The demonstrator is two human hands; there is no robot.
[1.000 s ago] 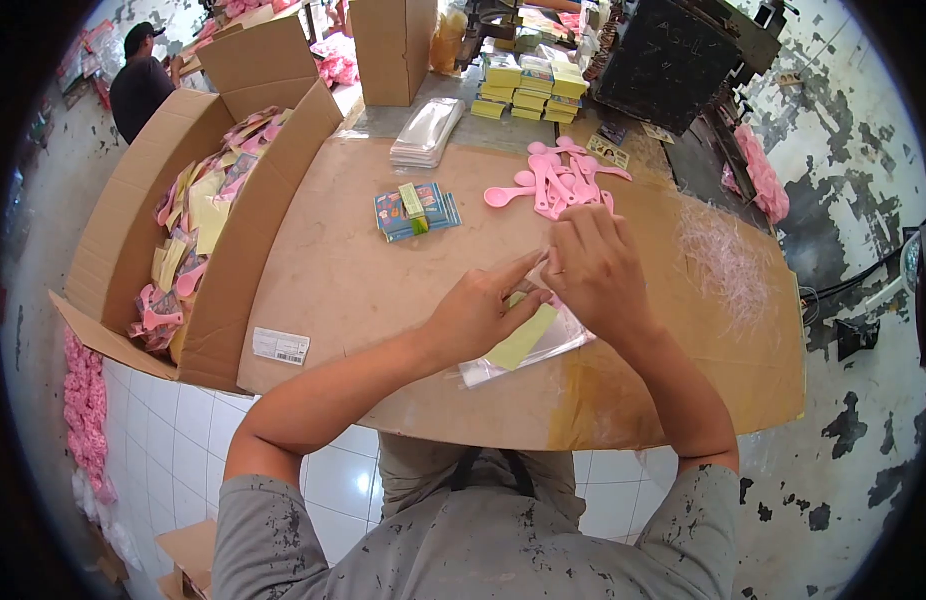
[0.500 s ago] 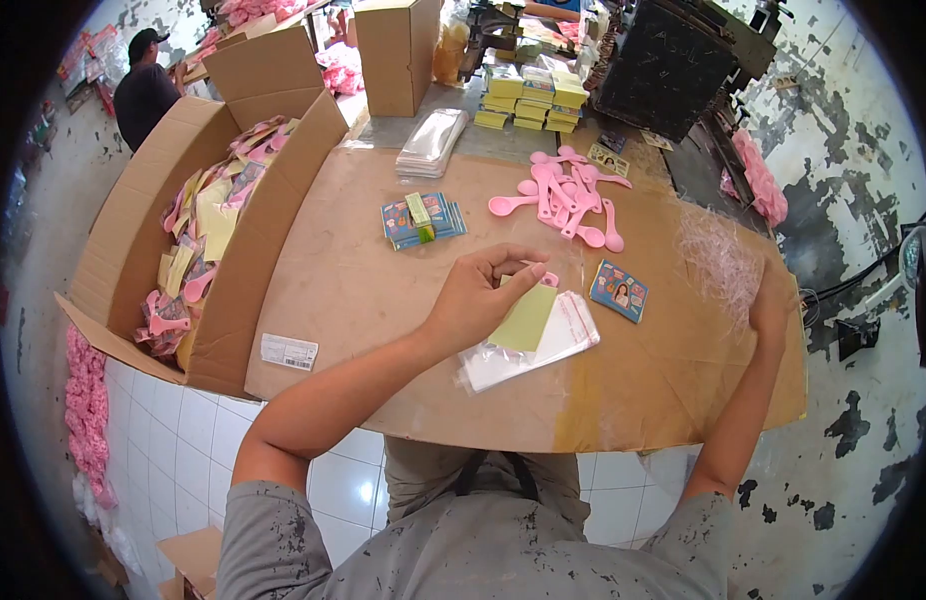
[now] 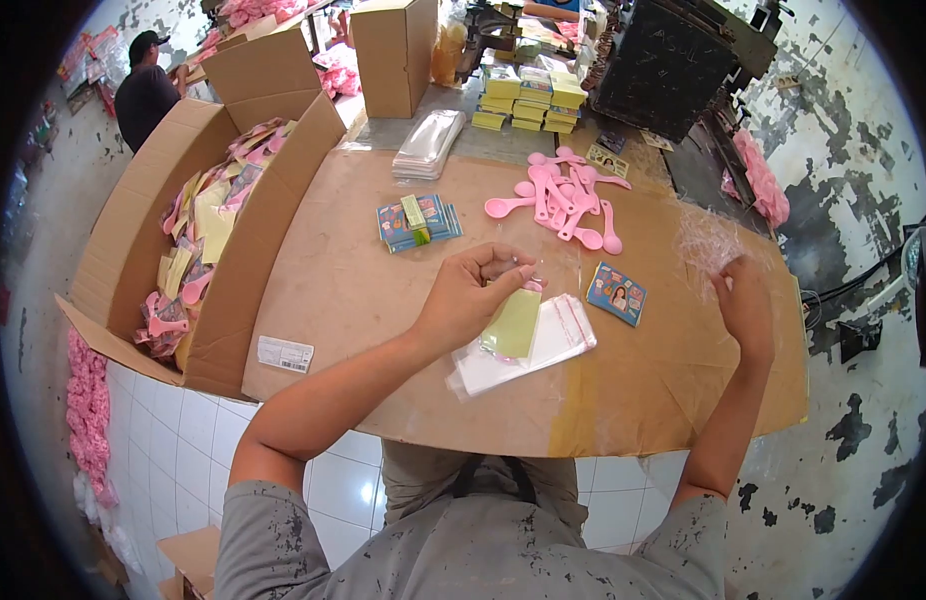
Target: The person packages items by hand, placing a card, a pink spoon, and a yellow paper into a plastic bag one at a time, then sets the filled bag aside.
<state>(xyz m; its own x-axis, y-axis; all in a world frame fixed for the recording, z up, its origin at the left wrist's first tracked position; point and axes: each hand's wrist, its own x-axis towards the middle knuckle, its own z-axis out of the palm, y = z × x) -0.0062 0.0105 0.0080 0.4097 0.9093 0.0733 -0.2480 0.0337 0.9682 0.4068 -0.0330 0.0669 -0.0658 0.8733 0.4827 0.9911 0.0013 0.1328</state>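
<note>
Pinched between thumb and fingers of my left hand [image 3: 475,297] is a clear packet with a yellow-green card [image 3: 515,325] and a bit of pink inside. Beneath it lies a stack of clear bags [image 3: 553,340]. My right hand [image 3: 745,305] is at the pile of clear plastic strips [image 3: 711,243], fingertips close together; whether they hold a strip is too small to tell. Between the hands rests a blue picture card stack [image 3: 616,294]. Pink spoons [image 3: 578,205] lie heaped above it, and a banded bundle of blue cards [image 3: 419,222] is to their left.
An open carton [image 3: 253,240] of filled packets stands at the left. More clear bags [image 3: 429,142], yellow-edged card stacks [image 3: 528,95] and a black machine box [image 3: 663,65] are at the back. Another person [image 3: 148,95] is at the far left.
My right hand has left my left hand and gone right to the plastic strips, then pulled slightly back. The blue card stack and lower spoons came into view. My left hand still holds the packet.
</note>
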